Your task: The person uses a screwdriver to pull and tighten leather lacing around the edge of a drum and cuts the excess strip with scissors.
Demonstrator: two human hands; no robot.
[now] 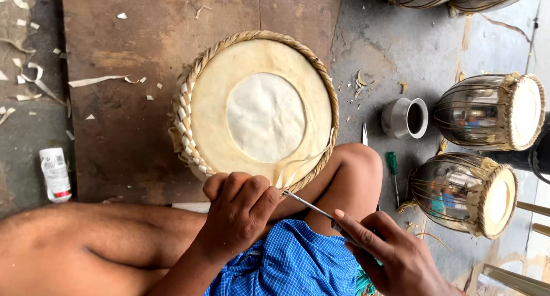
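1. I see the drum head (260, 110) lying face up on a brown board (132, 130), just beyond my knee (355, 170); its near rim is right at my left hand (238, 216)
2. A loose pale strip of hide (301, 164) curls up off that near rim, and it sits just to the right of my left hand, between both hands
3. A thin metal tool (309, 207) runs as a slanted line from the strip down and right into my right hand (395, 256), so its long axis points from the lower right up toward the rim
4. My left hand is the nearer one to the drum head; its fingers (246, 187) are curled tight together over the braided edge, and they seem to pinch the base of the strip, though I cannot tell for sure
5. My right hand sits further back, and its fingers (358, 230) are closed round the tool's handle end with the forefinger stretched along it
6. Off to the right, on the grey floor (366, 55), I note a small metal cup (405, 118), a green-handled screwdriver (392, 170) and two metal-bodied drums (487, 110) on their sides, all well apart from my hands
7. A small white bottle (55, 174) lies far left
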